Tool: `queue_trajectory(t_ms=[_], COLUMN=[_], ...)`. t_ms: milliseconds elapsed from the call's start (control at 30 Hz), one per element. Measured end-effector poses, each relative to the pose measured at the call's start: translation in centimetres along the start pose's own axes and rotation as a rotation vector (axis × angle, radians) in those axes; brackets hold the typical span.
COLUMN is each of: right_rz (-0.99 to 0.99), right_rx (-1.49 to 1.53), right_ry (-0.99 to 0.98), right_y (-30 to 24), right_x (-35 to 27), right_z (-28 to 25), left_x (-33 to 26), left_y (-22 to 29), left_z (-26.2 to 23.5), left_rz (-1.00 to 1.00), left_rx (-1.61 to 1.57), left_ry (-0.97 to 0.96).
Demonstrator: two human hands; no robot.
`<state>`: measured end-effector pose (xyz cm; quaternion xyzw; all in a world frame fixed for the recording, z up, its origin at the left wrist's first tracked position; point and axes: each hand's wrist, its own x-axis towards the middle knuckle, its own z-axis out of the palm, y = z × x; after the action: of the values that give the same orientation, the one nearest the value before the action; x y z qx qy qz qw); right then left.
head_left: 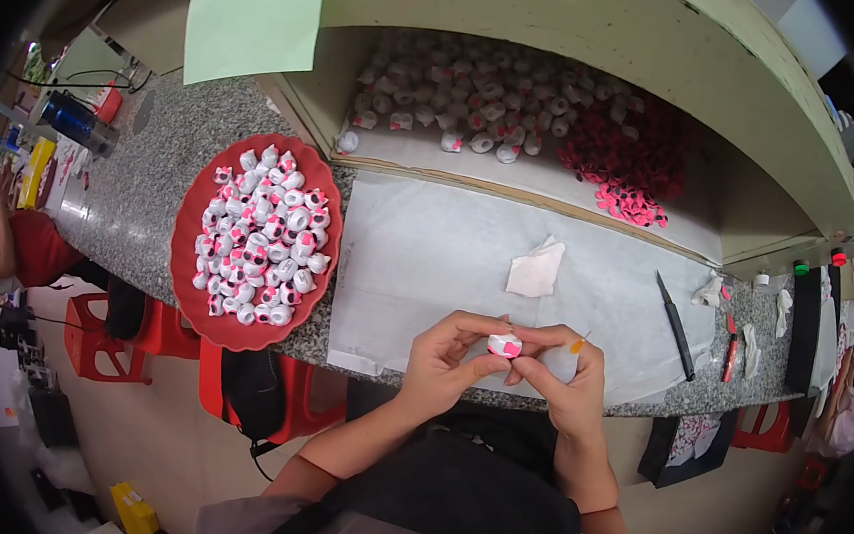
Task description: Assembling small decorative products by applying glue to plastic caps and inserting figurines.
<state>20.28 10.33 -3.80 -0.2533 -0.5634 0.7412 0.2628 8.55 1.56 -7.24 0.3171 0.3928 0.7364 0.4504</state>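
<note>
My left hand point(448, 357) and my right hand point(561, 370) meet over the near edge of the counter and pinch one small white figurine with a pink patch point(504, 345) between their fingertips. A small tube with an orange tip point(577, 345) also sticks out of my right hand. To the left a red tray point(188, 248) holds several more white and pink figurines point(264, 234). A recessed shelf behind holds many more figurines point(481, 96) and a heap of small pink and red pieces point(628, 157).
A white sheet point(427, 267) covers the granite counter point(142, 194), with a folded white cloth point(535, 270) on it. A black knife point(676, 325) and a red pen point(730, 353) lie at right. Red stools point(105, 337) stand below. A person in red point(8, 239) sits far left.
</note>
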Motion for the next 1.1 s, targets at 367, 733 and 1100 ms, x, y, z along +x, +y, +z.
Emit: queue_trajectory(t_ms=[367, 733, 1100], right_rz=[-0.321, -0.142, -0.185], right_rx=[-1.1, 0.077, -0.542], right_ry=[0.224, 0.111, 0.421], right_y=[1.4, 1.7, -0.3], right_x=[4.5, 2.2, 0.6], right_z=[-1.7, 4.8, -4.7], left_x=[-0.4, -0.5, 0.0], left_y=[1.9, 0.7, 11.9], left_z=[-3.1, -2.3, -6.5], left_rz=[-0.074, 0.023, 0.177], left_rx=[-0.449, -0.238, 0.564], left_ry=[0.181, 0.179, 0.442])
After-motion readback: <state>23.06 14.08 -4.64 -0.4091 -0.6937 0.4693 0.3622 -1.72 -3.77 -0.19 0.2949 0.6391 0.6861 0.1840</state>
